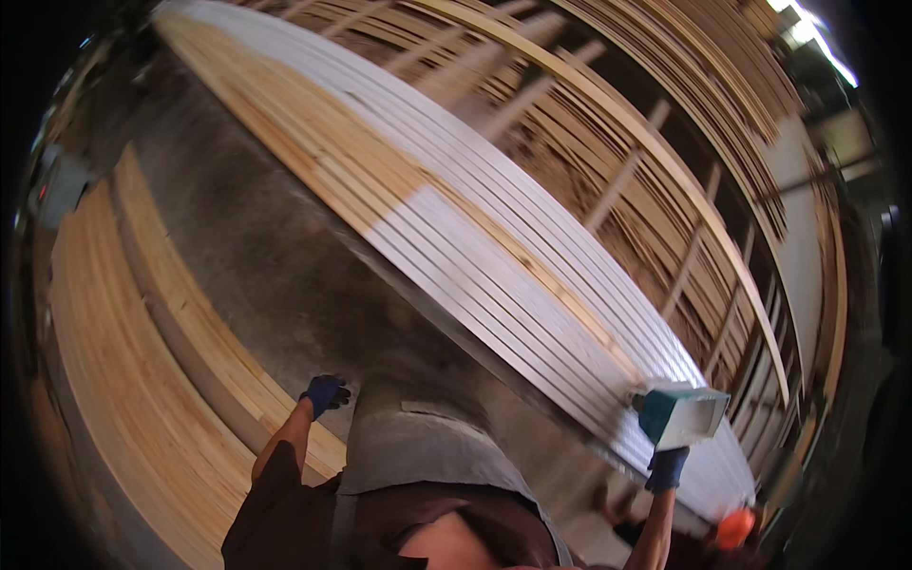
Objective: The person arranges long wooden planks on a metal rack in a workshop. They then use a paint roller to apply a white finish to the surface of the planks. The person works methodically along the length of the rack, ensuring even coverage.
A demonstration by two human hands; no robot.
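Note:
My right hand [668,467], in a dark blue glove, is closed on the near end of a teal and white box-shaped container [679,415] with a pale opening. It is above the right part of a long row of boards [465,271]. White coating covers much of these boards, while bare yellowish wood shows along the left and in a strip through the middle. My left hand [326,394], gloved too, hangs beside my grey apron [427,446] near a stack of bare planks. Its fingers are loosely apart with nothing visible in them.
Bare planks [142,380] lie stacked on the left. Behind the coated boards, racks hold many thin strips of wood [560,142]. Concrete floor [256,237] runs between the two rows. At the lower right is another person with orange headwear [734,528].

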